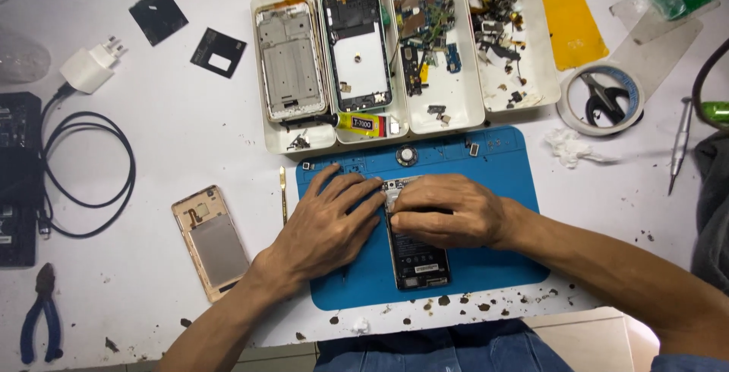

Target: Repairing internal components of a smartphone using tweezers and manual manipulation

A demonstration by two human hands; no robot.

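Pressing opened phone (416,254) on blue mat (497,182), left hand (326,224) flat, right hand (448,209) curled over it; parts trays (463,110) behind

Matt blue rubbery mat (501,182) lay on a smooth white surface (190,137); the opened phone (416,254) showed a glossy black battery; trays (463,114) appeared white plastic; back cover (213,239) brushed gold metal.
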